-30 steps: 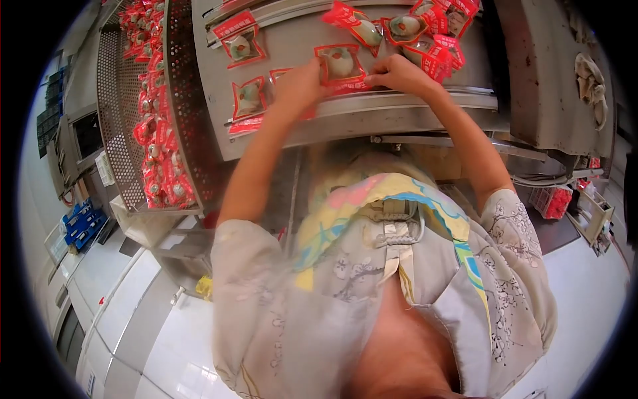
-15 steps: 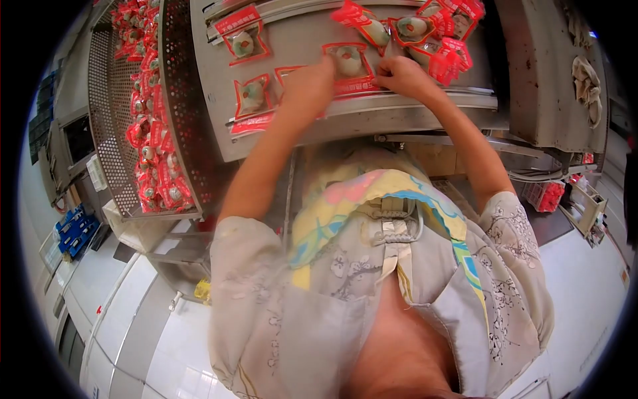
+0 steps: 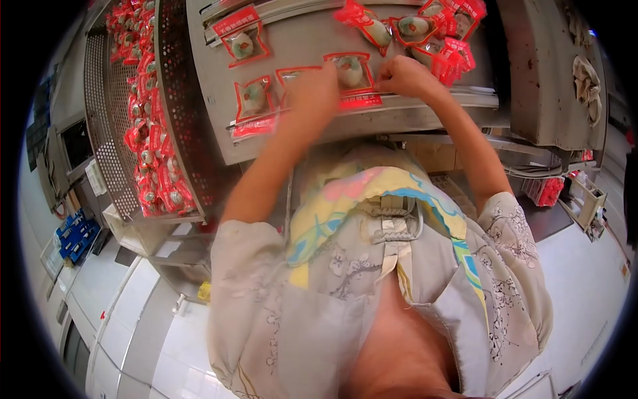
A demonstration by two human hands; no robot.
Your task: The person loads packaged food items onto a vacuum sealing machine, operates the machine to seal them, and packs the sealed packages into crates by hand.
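Observation:
Several red-edged clear packets, each holding a pale greenish egg, lie on the metal worktop. My left hand (image 3: pixel 314 93) is smeared by motion, over a partly covered egg packet (image 3: pixel 286 73) and against the left side of the middle egg packet (image 3: pixel 350 70). What its fingers do is hidden. Just right of that middle packet is my right hand (image 3: pixel 407 77), fingers curled together, with nothing visible in them. Another egg packet (image 3: pixel 253 98) lies at the left of this row, and one more (image 3: pixel 242 44) sits farther back. Beyond my right hand is a heap of egg packets (image 3: pixel 415 28).
A metal rail (image 3: pixel 425 101) runs along the near edge of the worktop (image 3: pixel 299 40). On the left stands a perforated metal tray (image 3: pixel 105 126) full of egg packets. A metal box-like unit (image 3: pixel 555 80) with cloth gloves (image 3: pixel 586 83) on it stands at right.
The middle egg packet has shifted toward me, nearer the rail. My left hand has moved slightly left and nearer, and my right hand slightly right. The heap looks much the same.

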